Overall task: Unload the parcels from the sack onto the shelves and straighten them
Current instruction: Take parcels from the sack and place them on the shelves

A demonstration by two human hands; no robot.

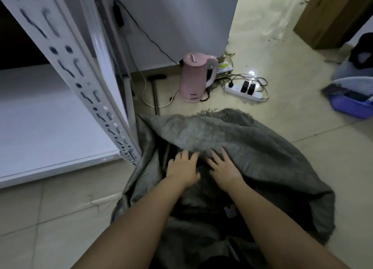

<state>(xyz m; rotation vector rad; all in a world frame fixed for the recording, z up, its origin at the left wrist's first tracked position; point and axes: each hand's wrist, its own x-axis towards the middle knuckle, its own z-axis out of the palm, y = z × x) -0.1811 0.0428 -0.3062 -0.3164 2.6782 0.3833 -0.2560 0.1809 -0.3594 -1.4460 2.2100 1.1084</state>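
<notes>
A large grey woven sack (252, 147) lies on the tiled floor below me, its mouth gaping toward me with a dark inside. My left hand (182, 167) and my right hand (225, 168) both reach into the mouth, fingers spread, just under the sack's upper flap. Neither hand holds anything that I can see. A small label (230, 211) shows on something dark inside the sack; the parcels themselves are hidden in shadow. The white metal shelf (50, 127) stands at the left, its low board bare, with a perforated upright post (84, 83) next to the sack.
A pink electric kettle (196, 78) stands on the floor beyond the sack, beside a white power strip (243, 91) with plugs and trailing cables. A purple bin (352, 105) with cloth sits at the right. A cardboard box (331, 16) stands at the far right.
</notes>
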